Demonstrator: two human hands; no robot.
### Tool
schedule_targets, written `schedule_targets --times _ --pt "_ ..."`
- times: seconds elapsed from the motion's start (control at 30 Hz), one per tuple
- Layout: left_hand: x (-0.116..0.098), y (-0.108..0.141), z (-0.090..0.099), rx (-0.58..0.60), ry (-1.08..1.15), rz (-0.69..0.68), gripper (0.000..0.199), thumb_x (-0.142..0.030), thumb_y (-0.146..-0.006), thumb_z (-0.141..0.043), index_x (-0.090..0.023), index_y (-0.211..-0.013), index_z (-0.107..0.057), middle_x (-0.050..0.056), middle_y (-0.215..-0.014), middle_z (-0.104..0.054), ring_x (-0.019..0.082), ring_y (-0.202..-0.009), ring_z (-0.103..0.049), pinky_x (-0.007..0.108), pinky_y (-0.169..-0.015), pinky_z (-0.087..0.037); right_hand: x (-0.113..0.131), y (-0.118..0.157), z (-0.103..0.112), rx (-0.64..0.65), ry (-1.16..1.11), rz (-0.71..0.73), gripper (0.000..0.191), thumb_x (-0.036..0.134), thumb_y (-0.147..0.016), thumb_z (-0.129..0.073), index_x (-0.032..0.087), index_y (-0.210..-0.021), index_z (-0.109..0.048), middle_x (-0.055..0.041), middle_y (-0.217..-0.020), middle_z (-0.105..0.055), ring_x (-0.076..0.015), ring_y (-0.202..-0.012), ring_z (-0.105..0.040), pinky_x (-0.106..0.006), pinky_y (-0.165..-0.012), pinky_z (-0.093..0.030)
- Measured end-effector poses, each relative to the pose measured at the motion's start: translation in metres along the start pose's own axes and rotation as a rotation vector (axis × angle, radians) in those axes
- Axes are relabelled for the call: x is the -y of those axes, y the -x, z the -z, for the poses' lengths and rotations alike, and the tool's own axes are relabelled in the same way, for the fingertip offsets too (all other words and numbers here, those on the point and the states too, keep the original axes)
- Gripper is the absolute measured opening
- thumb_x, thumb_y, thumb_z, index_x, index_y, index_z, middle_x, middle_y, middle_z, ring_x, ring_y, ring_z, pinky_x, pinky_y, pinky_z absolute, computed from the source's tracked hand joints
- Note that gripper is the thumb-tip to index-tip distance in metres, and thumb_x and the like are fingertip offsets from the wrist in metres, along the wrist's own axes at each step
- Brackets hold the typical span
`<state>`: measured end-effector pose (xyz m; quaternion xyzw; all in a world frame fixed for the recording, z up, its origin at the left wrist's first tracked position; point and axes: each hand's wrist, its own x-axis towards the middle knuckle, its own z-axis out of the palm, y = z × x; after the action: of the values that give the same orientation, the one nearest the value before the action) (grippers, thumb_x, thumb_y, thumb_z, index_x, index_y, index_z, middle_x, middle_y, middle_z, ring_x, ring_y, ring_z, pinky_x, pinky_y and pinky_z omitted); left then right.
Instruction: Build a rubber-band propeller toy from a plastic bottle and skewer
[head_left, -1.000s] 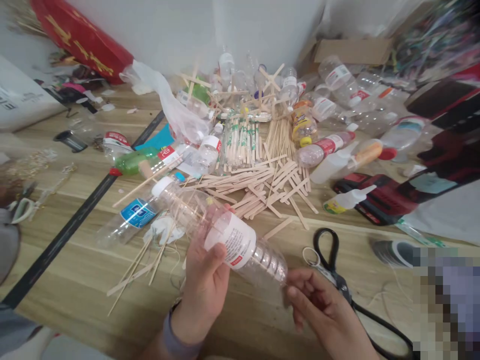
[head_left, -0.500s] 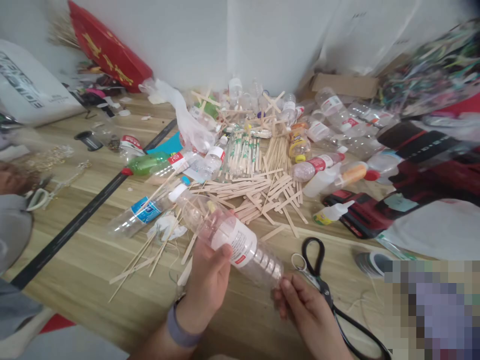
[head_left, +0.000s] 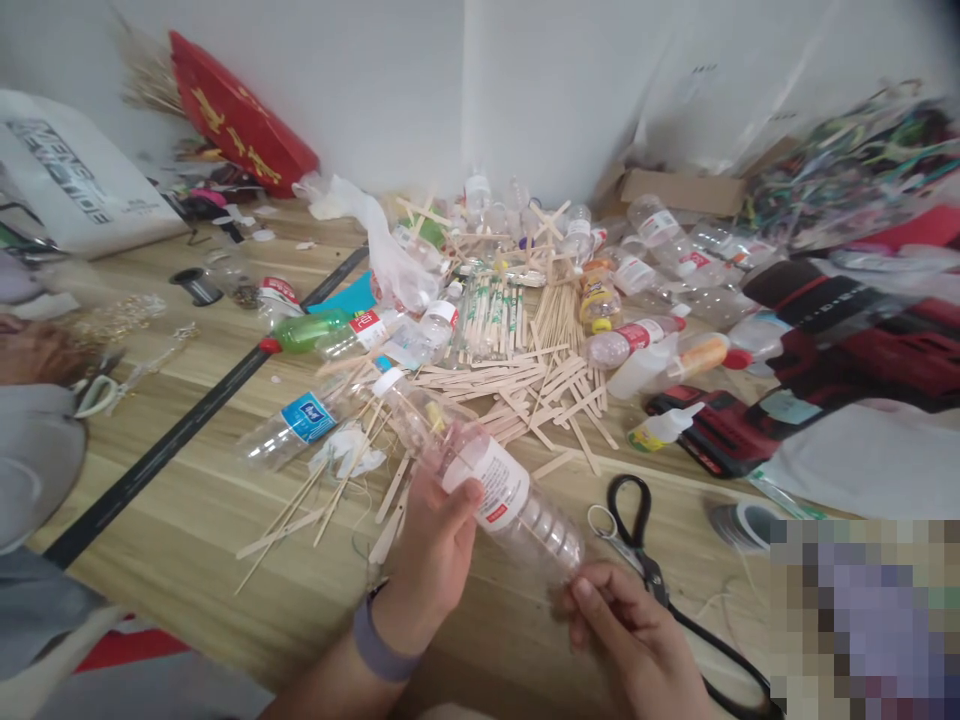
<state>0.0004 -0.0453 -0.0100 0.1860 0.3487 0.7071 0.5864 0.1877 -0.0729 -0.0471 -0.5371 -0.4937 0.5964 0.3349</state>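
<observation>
A clear plastic bottle (head_left: 551,530) with a white label and white cap is tilted above the table, its cap pointing up and left. My left hand (head_left: 442,540) is closed around its middle, thumb across the label. At the bottle's base, my right hand (head_left: 626,625) is closed, thumb and fingertips pinched at the bottom edge; whether something small is also between them I cannot tell. Black-handled scissors (head_left: 654,575) lie just beyond my right hand. Beyond the bottle, flat wooden sticks (head_left: 487,380) are heaped loosely.
Plastic bottles (head_left: 660,225) crowd the back. At right are a red and black power drill (head_left: 832,350), a glue bottle (head_left: 664,428) and a wire spool (head_left: 750,525). A black strip (head_left: 165,455) crosses the left side. Another person's hand (head_left: 37,350) is at the far left.
The view has shifted slightly, so most things appear a little further right. Both hands keep their hold on the bottle, with hardly any change in grip.
</observation>
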Motion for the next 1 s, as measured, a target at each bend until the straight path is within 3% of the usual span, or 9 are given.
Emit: schedule_targets --times 0.17,0.27,0.43,0.63,0.8,1.0 --pt "-0.001 0.001 0.001 0.009 0.010 -0.005 0.051 -0.036 -0.069 -0.083 -0.024 -0.115 -0.066 0.005 -0.112 -0.071 0.026 -0.111 -0.062 0.035 -0.095 -0.046 -0.005 0.006 0.002 0.019 0.013 -0.013 0.053 0.067 -0.086 -0.052 0.019 -0.073 -0.069 -0.0045 -0.064 -0.066 -0.0159 -0.052 -0.059 -0.029 -0.057 -0.049" --pt "-0.002 0.002 0.000 0.019 0.012 -0.012 0.048 -0.035 -0.069 -0.083 -0.023 -0.113 -0.067 0.004 -0.109 -0.071 0.025 -0.106 -0.063 0.035 -0.092 -0.047 -0.009 0.008 0.003 -0.038 0.018 -0.021 0.047 0.067 -0.081 -0.059 0.020 -0.080 -0.068 -0.0020 -0.058 -0.065 -0.0173 -0.053 -0.060 -0.029 -0.060 -0.051" --pt "-0.002 0.003 -0.002 0.034 -0.006 -0.015 0.048 -0.036 -0.068 -0.083 -0.023 -0.112 -0.067 0.003 -0.101 -0.071 0.026 -0.104 -0.064 0.038 -0.094 -0.045 -0.007 0.011 -0.003 -0.171 0.035 0.001 0.047 0.067 -0.078 -0.063 0.021 -0.067 -0.062 -0.0005 -0.049 -0.060 -0.0164 -0.051 -0.056 -0.026 -0.055 -0.047" --pt "0.001 0.004 0.000 0.014 0.013 0.013 0.055 -0.036 -0.066 -0.084 -0.023 -0.116 -0.065 0.006 -0.117 -0.069 0.030 -0.119 -0.057 0.042 -0.103 -0.041 -0.003 0.015 -0.005 -0.066 0.010 -0.046 0.058 0.071 -0.083 -0.050 0.019 -0.062 -0.065 -0.0034 -0.051 -0.062 -0.0166 -0.047 -0.056 -0.029 -0.055 -0.047" --pt "0.001 0.003 0.000 0.022 0.000 0.009 0.053 -0.036 -0.067 -0.083 -0.023 -0.115 -0.065 0.005 -0.110 -0.071 0.029 -0.115 -0.059 0.041 -0.101 -0.042 -0.009 0.017 -0.001 -0.066 0.011 -0.014 0.050 0.070 -0.079 -0.059 0.021 -0.078 -0.067 -0.0035 -0.063 -0.068 -0.0173 -0.052 -0.060 -0.029 -0.058 -0.050" --pt "0.003 0.005 -0.001 0.026 0.026 0.025 0.054 -0.036 -0.066 -0.084 -0.023 -0.115 -0.065 0.004 -0.115 -0.070 0.026 -0.115 -0.058 0.036 -0.097 -0.044 -0.006 0.025 -0.008 -0.172 0.046 0.017 0.051 0.069 -0.079 -0.059 0.021 -0.061 -0.062 -0.0003 -0.051 -0.058 -0.0158 -0.050 -0.054 -0.027 -0.055 -0.045"
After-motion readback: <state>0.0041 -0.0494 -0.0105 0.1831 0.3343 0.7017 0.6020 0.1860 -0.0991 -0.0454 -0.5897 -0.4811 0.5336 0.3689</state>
